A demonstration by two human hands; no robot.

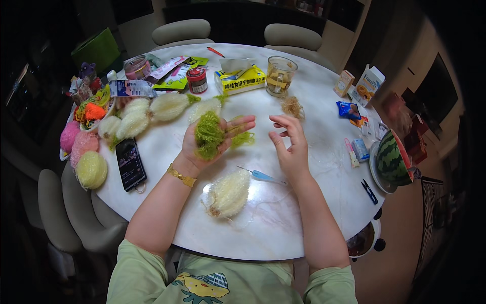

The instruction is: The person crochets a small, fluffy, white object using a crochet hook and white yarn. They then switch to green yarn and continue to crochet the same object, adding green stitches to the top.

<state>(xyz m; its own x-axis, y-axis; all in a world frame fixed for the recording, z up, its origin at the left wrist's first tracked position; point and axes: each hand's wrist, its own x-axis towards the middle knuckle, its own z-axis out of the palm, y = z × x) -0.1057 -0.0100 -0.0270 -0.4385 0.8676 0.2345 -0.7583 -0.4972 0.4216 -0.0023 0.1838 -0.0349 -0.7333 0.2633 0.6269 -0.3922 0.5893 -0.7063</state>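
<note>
A bundle of fuzzy green yarn [209, 133] rests in the upturned palm of my left hand [188, 141], its fingers stretched out to the right. Loose green strands [243, 140] show beyond those fingers. My right hand [291, 148] is raised over the table to the right, fingers apart, with nothing in it. Below and between the hands, a crochet hook with a blue handle [264, 176] lies on the tabletop. Its tip is beside a cream, fuzzy crocheted piece [230, 193] with brown strands at its lower end.
More cream pieces [133, 119], yarn balls [91, 169] and a smartphone [130, 163] lie left. Behind stand a tissue pack [241, 80], a glass mug [281, 76] and tangled brown yarn [292, 107]. Right are thread snips [369, 192] and cut watermelon [393, 161] on the round marble-look table [334, 212].
</note>
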